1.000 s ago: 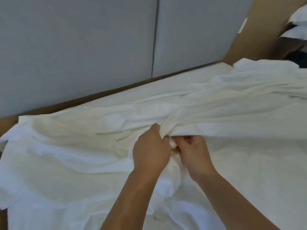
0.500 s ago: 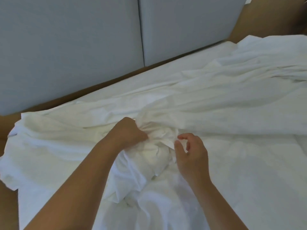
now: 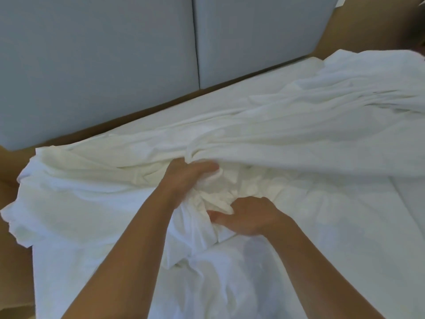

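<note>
A large white sheet [image 3: 299,139] lies rumpled across a bed, with a long raised fold running from the middle to the right. My left hand [image 3: 184,178] reaches under that fold and its curled fingers grip a bunch of the cloth. Just below and to the right, my right hand [image 3: 248,217] holds a gathered wad of the same sheet, thumb pointing left and fingers curled into the fabric. The two hands are a short distance apart over the crumpled centre.
A grey padded headboard [image 3: 103,65] in two panels stands behind the bed. Brown wood [image 3: 368,26] frames it at the upper right and shows at the left edge. The sheet's loose corner [image 3: 20,217] hangs over the left side.
My left hand has pushed further right under the raised fold. My right hand has dropped lower and closed on the bunched cloth, after being open-fingered half a second ago.
</note>
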### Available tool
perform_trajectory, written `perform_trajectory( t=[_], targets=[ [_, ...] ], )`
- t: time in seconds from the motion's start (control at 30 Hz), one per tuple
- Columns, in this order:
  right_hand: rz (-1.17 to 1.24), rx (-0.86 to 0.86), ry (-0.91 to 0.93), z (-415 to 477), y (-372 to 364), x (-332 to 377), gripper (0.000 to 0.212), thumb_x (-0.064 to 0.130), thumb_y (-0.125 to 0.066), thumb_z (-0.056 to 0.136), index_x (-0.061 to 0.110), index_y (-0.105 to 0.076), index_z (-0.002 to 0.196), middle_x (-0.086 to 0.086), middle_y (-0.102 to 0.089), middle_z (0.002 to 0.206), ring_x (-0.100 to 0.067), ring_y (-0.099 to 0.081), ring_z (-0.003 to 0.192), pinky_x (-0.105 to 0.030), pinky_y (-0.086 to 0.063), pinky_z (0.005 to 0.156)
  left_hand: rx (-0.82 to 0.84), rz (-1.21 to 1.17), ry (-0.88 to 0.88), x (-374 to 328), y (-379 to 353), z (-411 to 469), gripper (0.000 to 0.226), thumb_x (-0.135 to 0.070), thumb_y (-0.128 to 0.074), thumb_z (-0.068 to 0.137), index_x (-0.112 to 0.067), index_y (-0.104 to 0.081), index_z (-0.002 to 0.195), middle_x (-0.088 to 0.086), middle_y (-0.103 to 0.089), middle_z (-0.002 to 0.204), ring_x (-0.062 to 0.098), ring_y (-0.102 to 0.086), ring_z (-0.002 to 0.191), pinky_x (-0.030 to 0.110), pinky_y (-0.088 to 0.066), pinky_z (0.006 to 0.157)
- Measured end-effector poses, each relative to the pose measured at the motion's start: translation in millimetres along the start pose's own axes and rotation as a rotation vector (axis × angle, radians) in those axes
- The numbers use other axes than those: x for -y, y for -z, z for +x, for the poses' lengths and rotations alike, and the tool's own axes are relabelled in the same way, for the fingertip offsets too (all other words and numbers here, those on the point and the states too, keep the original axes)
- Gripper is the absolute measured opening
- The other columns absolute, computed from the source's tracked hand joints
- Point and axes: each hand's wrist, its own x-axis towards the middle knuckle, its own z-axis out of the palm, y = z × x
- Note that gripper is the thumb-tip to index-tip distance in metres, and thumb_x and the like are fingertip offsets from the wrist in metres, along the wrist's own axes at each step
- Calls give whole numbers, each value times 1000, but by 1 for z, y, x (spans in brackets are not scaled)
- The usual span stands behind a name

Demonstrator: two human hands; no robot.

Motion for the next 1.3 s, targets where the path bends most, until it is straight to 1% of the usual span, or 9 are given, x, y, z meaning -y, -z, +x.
perform_trajectory(
  t=[0.13,0.2,0.27,0.4,0.5,0.67,0.83,1.0,1.3],
  targets=[
    [1027,-427,216,-9,2,20,22,33,-61,82,17,-70,96,6,-65,97,-13,-61,98,-24,-41,82,-102,595,-183,-3,11,-4,8,-11,-67,73,-13,-64,80,1,-63,73,22,-61,73,26,-44,58],
    [1468,-241,267,-10,10,30,22,42,-64,78,23,-75,82,7,-71,85,-8,-66,86,-23,-49,77,-221,783,-390,-5,1,-16,10,-18,-57,79,-14,-60,87,-1,-61,79,21,-58,76,27,-41,61],
    [1629,40,258,-10,11,41,32,51,-70,73,24,-75,88,4,-73,93,-8,-68,91,-24,-51,80,-94,833,-534,6,-12,-35,20,-20,-54,79,-17,-58,98,-3,-64,83,18,-61,76,32,-49,63],
    [1914,-17,170,-7,1,46,12,15,-66,75,6,-74,79,-12,-69,78,-23,-70,73,-29,-54,60,349,259,-216,26,13,-60,43,-17,-69,76,-34,-53,111,-8,-66,105,6,-65,90,23,-53,71],
    [2170,37,259,-8,-5,42,19,11,-60,68,3,-73,79,-14,-67,77,-26,-68,71,-35,-55,61,-23,-121,-94,34,39,-53,17,-29,-65,85,-24,-60,100,1,-68,105,12,-67,87,26,-52,70],
    [1927,204,278,-17,-14,36,36,30,-69,73,5,-74,98,-18,-68,110,-30,-66,103,-39,-54,85,-295,462,-268,38,24,-44,47,-55,-61,79,-17,-60,107,-9,-55,102,10,-53,96,22,-39,78],
    [1969,254,243,-17,-16,32,33,35,-72,70,5,-74,82,-14,-70,86,-26,-69,84,-36,-55,77,-293,980,-400,42,4,-44,54,-60,-39,90,-16,-54,116,2,-58,111,23,-53,103,33,-38,83],
    [1977,262,230,-8,-15,41,36,41,-65,74,7,-74,69,-9,-70,69,-21,-70,68,-29,-56,62,55,970,146,46,15,-37,86,-71,-11,88,-6,-57,120,15,-60,120,30,-56,105,32,-37,80],
    [1952,243,193,-2,-26,53,36,42,-72,67,15,-78,90,-9,-72,97,-22,-70,92,-33,-56,76,-111,562,-313,19,3,-45,19,-17,-50,92,-13,-68,91,3,-69,95,20,-63,91,33,-51,80]
  ],
)
